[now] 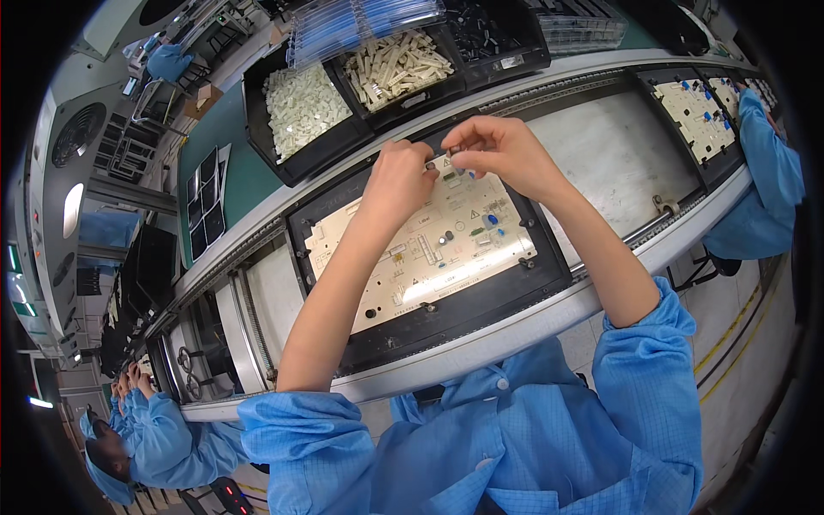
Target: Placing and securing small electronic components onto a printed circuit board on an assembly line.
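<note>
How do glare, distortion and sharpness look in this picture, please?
Head view: the conveyor's near rail bends with the fisheye; corners go black; the bright oval at left looks blown out; a sheen lies on the circuit board; the small part in the right hand is too small to identify.

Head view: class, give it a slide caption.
Two hands, left and right, over a cream circuit board near black bins.

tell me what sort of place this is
Probably an electronics factory's assembly line: a circuit board sits in a black frame at the worker's hands, black bins of small pale parts stand just beyond, and a co-worker in blue is farther along the line.
</note>
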Demonstrator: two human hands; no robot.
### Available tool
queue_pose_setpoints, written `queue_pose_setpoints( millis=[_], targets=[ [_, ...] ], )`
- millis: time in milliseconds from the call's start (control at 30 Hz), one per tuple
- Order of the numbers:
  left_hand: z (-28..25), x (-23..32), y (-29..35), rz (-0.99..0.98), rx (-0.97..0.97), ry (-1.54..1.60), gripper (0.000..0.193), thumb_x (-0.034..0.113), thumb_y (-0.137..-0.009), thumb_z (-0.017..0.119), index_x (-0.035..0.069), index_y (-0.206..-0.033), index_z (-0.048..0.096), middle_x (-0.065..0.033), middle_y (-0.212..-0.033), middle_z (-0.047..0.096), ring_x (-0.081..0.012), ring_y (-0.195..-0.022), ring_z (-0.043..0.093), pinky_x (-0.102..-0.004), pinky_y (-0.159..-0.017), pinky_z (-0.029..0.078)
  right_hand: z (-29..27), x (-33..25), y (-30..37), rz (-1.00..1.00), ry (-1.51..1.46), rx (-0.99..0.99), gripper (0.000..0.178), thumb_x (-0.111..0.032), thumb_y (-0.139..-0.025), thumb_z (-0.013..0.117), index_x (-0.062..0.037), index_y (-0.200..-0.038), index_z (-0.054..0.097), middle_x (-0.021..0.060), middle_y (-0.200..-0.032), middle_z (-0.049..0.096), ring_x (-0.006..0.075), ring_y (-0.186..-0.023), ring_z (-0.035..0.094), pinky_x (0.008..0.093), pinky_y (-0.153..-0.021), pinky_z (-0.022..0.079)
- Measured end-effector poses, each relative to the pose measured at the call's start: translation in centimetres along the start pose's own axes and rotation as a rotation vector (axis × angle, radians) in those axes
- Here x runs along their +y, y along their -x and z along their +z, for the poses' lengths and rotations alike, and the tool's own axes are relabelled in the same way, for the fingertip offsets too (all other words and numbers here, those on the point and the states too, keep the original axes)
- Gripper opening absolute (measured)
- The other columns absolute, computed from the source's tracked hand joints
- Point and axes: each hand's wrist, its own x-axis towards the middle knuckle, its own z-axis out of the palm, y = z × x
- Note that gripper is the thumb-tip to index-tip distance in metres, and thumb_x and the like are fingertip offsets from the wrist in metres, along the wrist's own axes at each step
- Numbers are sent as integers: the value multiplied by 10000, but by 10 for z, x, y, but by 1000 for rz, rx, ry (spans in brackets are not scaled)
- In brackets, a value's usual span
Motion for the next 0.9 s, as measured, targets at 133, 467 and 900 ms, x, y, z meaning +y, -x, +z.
queue_pose_setpoints(
  millis=[133, 467, 900],
  targets=[
    [-12, -17, 19, -15, 123, 64, 334, 99, -762, 653, 7, -1082, 618, -125, -830, 634, -268, -809, 591, -366, -736, 473, -6, 8, 5, 74, 16, -111, 167, -24, -763, 674, 1, -928, 680, 56, -803, 671, 91, -696, 622, 213, -606, 501],
    [-47, -59, 138, -429, 389, 221, 163, 94, -821, 628, 47, -972, 668, -39, -789, 591, -119, -688, 527, -247, -606, 420, -2, -7, 13, 174, 354, -326, 197, 15, -699, 693, 4, -895, 705, 49, -789, 680, 79, -705, 615, 217, -671, 492],
    [-36, -84, 172, -524, 487, 297, 144, 117, -837, 620, 68, -952, 691, -32, -835, 617, -111, -695, 530, -234, -583, 401, 12, -15, 15, 207, 576, -338, 165, 20, -711, 651, 5, -871, 687, 82, -762, 682, 111, -678, 635, 238, -619, 508]
  ],
)
